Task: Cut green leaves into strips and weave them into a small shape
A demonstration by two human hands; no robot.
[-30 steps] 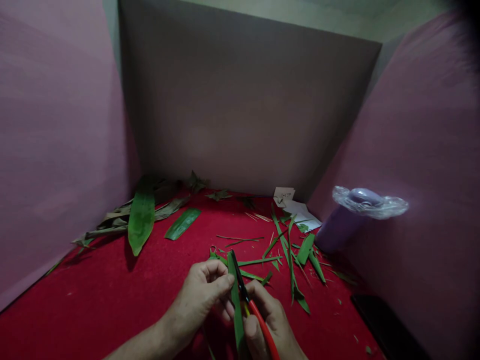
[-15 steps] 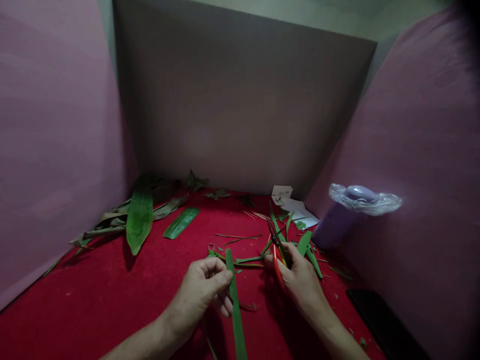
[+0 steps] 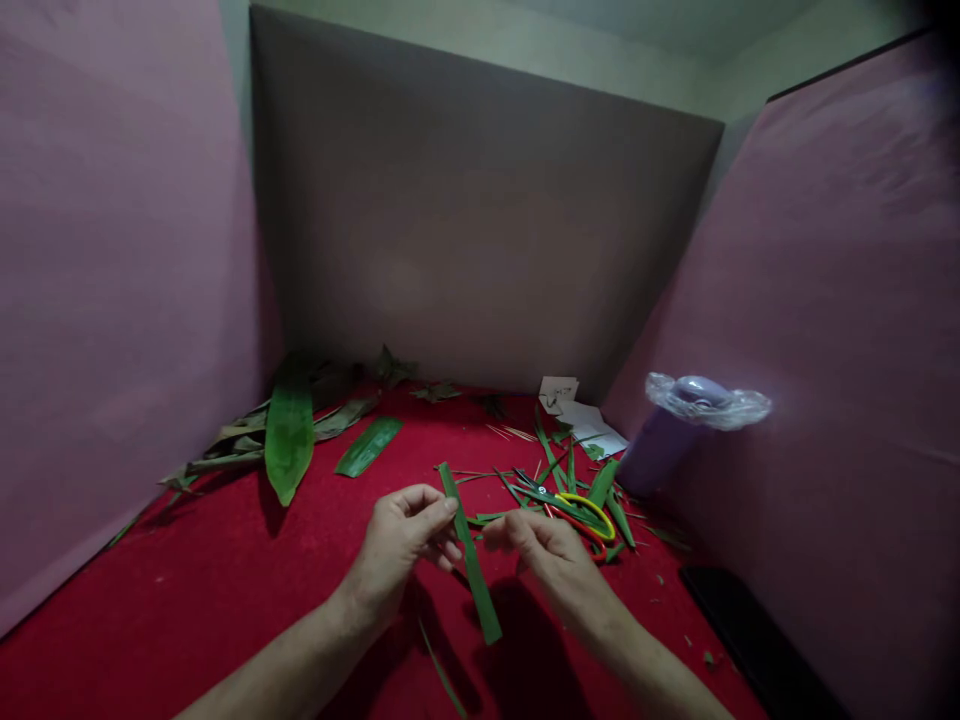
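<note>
My left hand (image 3: 396, 535) pinches a long, narrow green leaf strip (image 3: 474, 570) near its upper end, with thumb and fingers closed on it. The strip slants down to the right above the red cloth. My right hand (image 3: 551, 558) is just right of the strip, holding nothing, its fingers loosely bent and apart from the leaf. Just behind this hand, scissors (image 3: 555, 498) with red and yellow handles lie on leaf scraps. A thin green sliver (image 3: 441, 668) shows below my left hand.
Broad leaves (image 3: 290, 430) are piled at the left, near a cut leaf piece (image 3: 369, 447). White papers (image 3: 592, 425) lie at the back right. A purple bottle (image 3: 660, 445) with clear plastic stands by the right wall, a dark flat object (image 3: 750, 635) nearer. Red cloth (image 3: 225, 590) covers the surface.
My right hand has let go of the scissors, which now lie on the scraps, and has moved left toward the strip. The strip's lower end, previously beyond the frame edge, now shows.
</note>
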